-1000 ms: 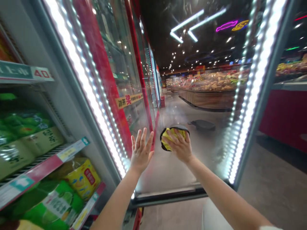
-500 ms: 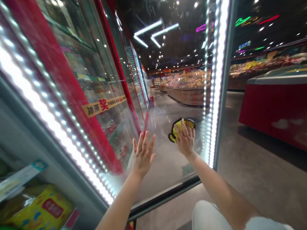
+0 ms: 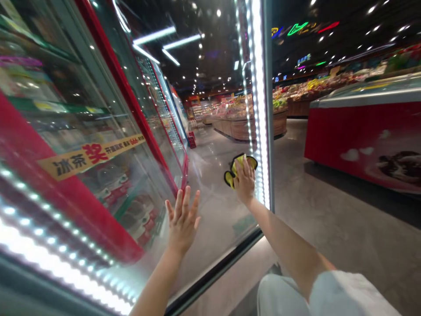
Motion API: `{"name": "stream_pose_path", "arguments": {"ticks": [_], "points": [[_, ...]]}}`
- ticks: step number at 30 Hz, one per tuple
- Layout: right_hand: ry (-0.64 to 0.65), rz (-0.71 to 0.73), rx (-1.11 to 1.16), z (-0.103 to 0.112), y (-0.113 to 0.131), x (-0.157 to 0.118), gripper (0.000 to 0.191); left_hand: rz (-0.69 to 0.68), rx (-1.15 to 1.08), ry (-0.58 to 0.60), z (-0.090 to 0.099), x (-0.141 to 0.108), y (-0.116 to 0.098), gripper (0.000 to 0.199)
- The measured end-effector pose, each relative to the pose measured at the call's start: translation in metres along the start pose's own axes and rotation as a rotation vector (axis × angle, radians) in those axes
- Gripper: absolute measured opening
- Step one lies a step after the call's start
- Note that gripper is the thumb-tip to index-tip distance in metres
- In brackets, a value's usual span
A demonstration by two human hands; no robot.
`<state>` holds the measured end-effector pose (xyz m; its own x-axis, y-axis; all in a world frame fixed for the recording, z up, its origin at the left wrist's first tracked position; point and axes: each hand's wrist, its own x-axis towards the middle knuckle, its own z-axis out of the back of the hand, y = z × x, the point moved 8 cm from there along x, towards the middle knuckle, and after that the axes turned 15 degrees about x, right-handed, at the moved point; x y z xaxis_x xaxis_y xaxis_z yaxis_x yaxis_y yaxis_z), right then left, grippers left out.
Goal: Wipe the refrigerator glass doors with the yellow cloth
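Observation:
A glass door [image 3: 210, 228] with bright light strips along its sides stands in front of me. My left hand [image 3: 182, 219] lies against the lower glass with its fingers spread, holding nothing. To its right, my right hand [image 3: 245, 182] presses a yellow cloth with black edging [image 3: 230, 177] on the glass, close to the right light strip. The cloth sticks out past the fingertips and to the left of the hand; the part beneath the palm is hidden.
A red-framed glass cabinet [image 3: 118, 74] with stocked shelves is at the left, with a yellow label strip [image 3: 72, 162]. A red freezer chest [image 3: 348, 127] stands at the right. Wood-sided produce displays [image 3: 237, 127] are farther back.
The view has turned right, so the door and cabinet appear farther left. My right hand and the cloth are now nearer the right light strip. My left hand stays spread on the glass.

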<state>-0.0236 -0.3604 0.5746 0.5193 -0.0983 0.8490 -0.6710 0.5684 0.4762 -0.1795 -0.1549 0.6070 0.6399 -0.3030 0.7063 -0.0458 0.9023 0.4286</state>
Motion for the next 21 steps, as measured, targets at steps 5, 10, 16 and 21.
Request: {"name": "stream_pose_path", "arguments": {"ticks": [5,10,16,21], "points": [[-0.141,-0.140,0.022,-0.002,-0.038,-0.035,0.070,0.002,0.002,0.016,-0.010,0.000,0.000,0.111],[0.102,-0.011,-0.019,-0.016,0.002,-0.006,0.074,-0.014,0.007,-0.028,-0.013,0.004,0.002,0.107],[0.013,0.141,0.041,0.010,-0.004,0.111,0.070,-0.023,0.016,-0.039,-0.012,0.007,0.002,0.102],[-0.073,-0.007,0.115,-0.003,-0.064,0.014,0.070,-0.010,0.026,-0.070,-0.014,0.005,0.005,0.100]]}}
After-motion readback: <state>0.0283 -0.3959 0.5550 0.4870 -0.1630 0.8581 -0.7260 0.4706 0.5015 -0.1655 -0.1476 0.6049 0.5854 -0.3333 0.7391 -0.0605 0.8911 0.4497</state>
